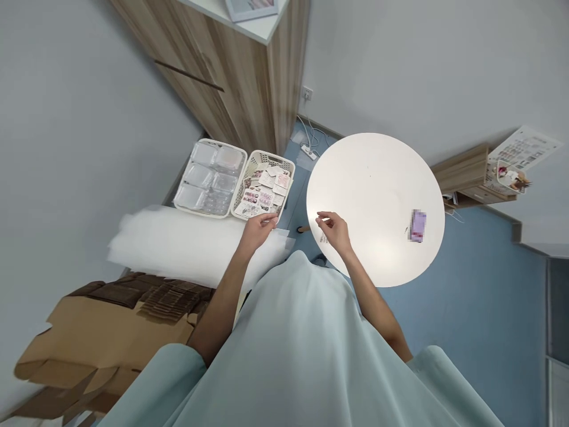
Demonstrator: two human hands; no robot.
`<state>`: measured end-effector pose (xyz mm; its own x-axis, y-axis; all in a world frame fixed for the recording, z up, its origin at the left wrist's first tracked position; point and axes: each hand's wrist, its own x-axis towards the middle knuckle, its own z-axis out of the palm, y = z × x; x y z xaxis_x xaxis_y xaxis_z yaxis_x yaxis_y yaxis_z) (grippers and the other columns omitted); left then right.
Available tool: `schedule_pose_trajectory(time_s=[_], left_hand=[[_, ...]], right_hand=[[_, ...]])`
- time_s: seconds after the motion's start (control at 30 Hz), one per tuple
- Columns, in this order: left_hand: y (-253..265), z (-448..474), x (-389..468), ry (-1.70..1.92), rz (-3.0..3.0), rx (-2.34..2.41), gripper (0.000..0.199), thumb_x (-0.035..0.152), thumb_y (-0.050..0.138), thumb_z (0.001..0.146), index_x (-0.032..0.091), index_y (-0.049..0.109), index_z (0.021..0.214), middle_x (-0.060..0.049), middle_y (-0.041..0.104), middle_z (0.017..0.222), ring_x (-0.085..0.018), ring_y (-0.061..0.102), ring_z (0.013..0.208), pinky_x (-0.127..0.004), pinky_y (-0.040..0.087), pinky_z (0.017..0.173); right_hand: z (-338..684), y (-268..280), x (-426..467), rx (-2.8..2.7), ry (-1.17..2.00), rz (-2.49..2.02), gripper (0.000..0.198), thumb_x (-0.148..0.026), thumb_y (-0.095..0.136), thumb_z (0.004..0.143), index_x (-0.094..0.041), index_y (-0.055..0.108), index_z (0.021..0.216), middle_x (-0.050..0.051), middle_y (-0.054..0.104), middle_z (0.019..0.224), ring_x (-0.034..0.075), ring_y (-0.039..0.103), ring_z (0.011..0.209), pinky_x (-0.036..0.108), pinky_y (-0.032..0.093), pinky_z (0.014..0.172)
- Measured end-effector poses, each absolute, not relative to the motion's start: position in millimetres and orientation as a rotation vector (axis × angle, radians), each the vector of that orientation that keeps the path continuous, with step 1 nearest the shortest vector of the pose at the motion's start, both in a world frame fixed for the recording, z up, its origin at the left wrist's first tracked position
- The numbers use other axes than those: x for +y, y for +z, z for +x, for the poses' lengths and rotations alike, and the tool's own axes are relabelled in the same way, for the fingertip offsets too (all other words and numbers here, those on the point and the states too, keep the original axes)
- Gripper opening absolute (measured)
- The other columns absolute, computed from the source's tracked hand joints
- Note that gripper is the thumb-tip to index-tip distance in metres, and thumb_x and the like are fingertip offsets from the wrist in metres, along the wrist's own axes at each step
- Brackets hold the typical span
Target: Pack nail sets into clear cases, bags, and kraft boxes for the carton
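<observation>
My left hand hovers at the front edge of a cream basket of small patterned cards. Its fingers and thumb are loosely curved with a small gap, and I see nothing held between them. Over the left side of a round white table is my right hand, its fingers bent and slightly apart, with no object visible in it. Just under that hand, a small patterned piece lies on the table edge, partly covered. A purple, blurred-out item rests on the table's right side.
Left of the cards stands another basket of clear plastic boxes. A white foam roll and flattened cardboard lie at the left. Behind are a wooden cabinet and a power strip; a shelf is at right.
</observation>
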<state>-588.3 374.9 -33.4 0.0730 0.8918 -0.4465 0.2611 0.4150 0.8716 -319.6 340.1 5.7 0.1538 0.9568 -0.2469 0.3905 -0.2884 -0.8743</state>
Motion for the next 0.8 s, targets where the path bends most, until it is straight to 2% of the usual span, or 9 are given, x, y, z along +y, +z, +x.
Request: schedule_pose_trajectory(time_s=[0.23, 0.37, 0.5, 0.57, 0.67, 0.8], left_hand=[[-21.5, -666.0, 407.4, 0.765, 1.254, 1.74, 0.045, 0.043, 0.067, 0.091, 0.016, 0.074, 0.127, -0.011, 0.078, 0.125, -0.026, 0.074, 0.108, -0.037, 0.058, 0.1], [-27.7, -709.8, 421.5, 0.726, 1.384, 1.987, 0.047, 0.035, 0.068, 0.091, 0.015, 0.068, 0.134, -0.014, 0.07, 0.135, -0.031, 0.071, 0.116, -0.046, 0.052, 0.111], [-44.0, -742.1, 431.2, 0.659, 1.5, 2.182, 0.062, 0.031, 0.071, 0.089, 0.013, 0.056, 0.147, -0.022, 0.055, 0.151, -0.04, 0.051, 0.144, -0.056, 0.038, 0.124], [-53.3, -752.0, 435.2, 0.614, 1.523, 2.215, 0.071, 0.034, 0.073, 0.089, 0.01, 0.051, 0.152, -0.025, 0.049, 0.158, -0.043, 0.042, 0.15, -0.058, 0.034, 0.125], [-65.1, -760.6, 440.3, 0.552, 1.516, 2.225, 0.078, 0.04, 0.074, 0.089, 0.006, 0.046, 0.153, -0.03, 0.045, 0.161, -0.046, 0.041, 0.151, -0.059, 0.033, 0.125], [-73.8, -765.7, 443.8, 0.508, 1.519, 2.217, 0.076, 0.04, 0.071, 0.09, 0.005, 0.046, 0.152, -0.032, 0.052, 0.154, -0.048, 0.046, 0.147, -0.063, 0.034, 0.122]], right_hand=[[-371.8, 31.1, 367.3, -1.42, 1.125, -1.675, 0.034, -0.052, 0.069, 0.094, -0.027, 0.079, 0.113, 0.006, 0.077, 0.114, 0.022, 0.072, 0.089, 0.038, 0.062, 0.085], [-393.7, 36.3, 377.7, -1.505, 1.121, -1.62, 0.032, -0.05, 0.068, 0.095, -0.026, 0.08, 0.114, 0.007, 0.078, 0.114, 0.022, 0.072, 0.093, 0.039, 0.061, 0.09], [-409.2, 37.4, 381.9, -1.554, 1.122, -1.598, 0.031, -0.049, 0.068, 0.096, -0.026, 0.08, 0.113, 0.007, 0.078, 0.113, 0.022, 0.072, 0.093, 0.038, 0.06, 0.09], [-414.7, 37.2, 382.1, -1.563, 1.12, -1.592, 0.03, -0.048, 0.068, 0.096, -0.026, 0.081, 0.112, 0.006, 0.078, 0.112, 0.022, 0.072, 0.091, 0.037, 0.06, 0.089], [-420.3, 36.8, 380.5, -1.559, 1.125, -1.595, 0.028, -0.045, 0.068, 0.096, -0.025, 0.081, 0.111, 0.006, 0.079, 0.111, 0.021, 0.072, 0.089, 0.037, 0.06, 0.088], [-423.2, 37.2, 375.8, -1.545, 1.149, -1.609, 0.027, -0.044, 0.068, 0.096, -0.026, 0.082, 0.111, 0.006, 0.079, 0.111, 0.021, 0.073, 0.091, 0.037, 0.06, 0.088]])
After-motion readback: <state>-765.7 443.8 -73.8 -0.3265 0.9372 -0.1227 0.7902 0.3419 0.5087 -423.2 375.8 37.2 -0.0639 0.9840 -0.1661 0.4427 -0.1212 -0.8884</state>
